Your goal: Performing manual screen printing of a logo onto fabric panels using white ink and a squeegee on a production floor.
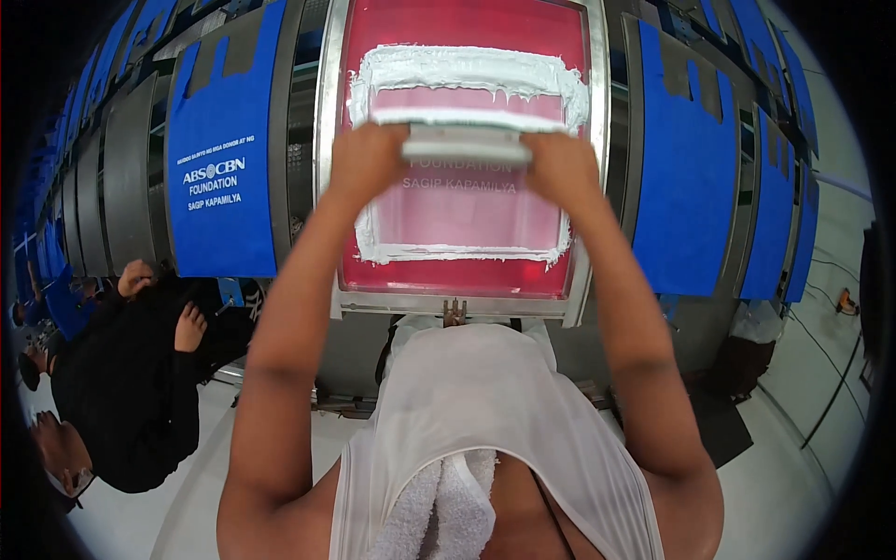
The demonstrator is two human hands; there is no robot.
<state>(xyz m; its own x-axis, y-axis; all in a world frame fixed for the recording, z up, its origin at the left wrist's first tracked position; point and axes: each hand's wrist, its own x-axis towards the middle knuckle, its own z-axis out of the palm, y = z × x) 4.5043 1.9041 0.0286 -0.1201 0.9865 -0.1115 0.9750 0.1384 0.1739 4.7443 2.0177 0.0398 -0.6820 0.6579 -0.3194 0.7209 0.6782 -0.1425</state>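
Both my hands grip a pale squeegee (467,147) that lies crosswise over a screen-printing frame (595,93). My left hand (367,163) is closed round its left end and my right hand (564,170) round its right end. Red mesh (467,23) fills the metal frame, with a paler pink window in the middle. Thick white ink (448,67) lines the window, heaviest along the far side. Faint lettering shows in the pink area just below the squeegee. The squeegee and hands are slightly blurred, and my fingertips are partly hidden.
A blue bag piece with white print (219,210) lies on a platen to the left. Unprinted blue pieces (686,187) lie on platens to the right. A person in black (126,392) is at the lower left. A metal hinge or clamp (455,312) sits at the frame's near edge.
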